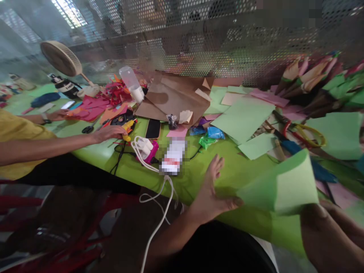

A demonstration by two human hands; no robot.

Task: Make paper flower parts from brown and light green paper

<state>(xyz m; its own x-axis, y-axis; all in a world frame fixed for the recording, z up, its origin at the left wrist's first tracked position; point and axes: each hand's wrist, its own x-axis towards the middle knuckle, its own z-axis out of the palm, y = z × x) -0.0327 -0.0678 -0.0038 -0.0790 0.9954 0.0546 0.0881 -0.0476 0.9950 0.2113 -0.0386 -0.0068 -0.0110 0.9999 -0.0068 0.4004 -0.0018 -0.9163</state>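
Observation:
My left hand [212, 189] is spread, fingers stretched upward, its thumb touching the tip of a light green paper cone [284, 185]. My right hand [327, 223] grips the cone's wide end from below at the lower right; its fingers are mostly hidden behind the paper. The cone hangs just over the near edge of the green table [196, 178]. More green paper sheets [244, 117] lie flat on the table beyond it.
A co-worker in a yellow top sits at left, one hand [109, 132] on a yellow glue gun [128, 127]. White chargers and cables [145, 148], a phone [153, 128], brown paper [173, 94], a glue bottle [132, 83], scissors [287, 131], a fan [61, 58] and finished paper flowers [318, 79] crowd the table.

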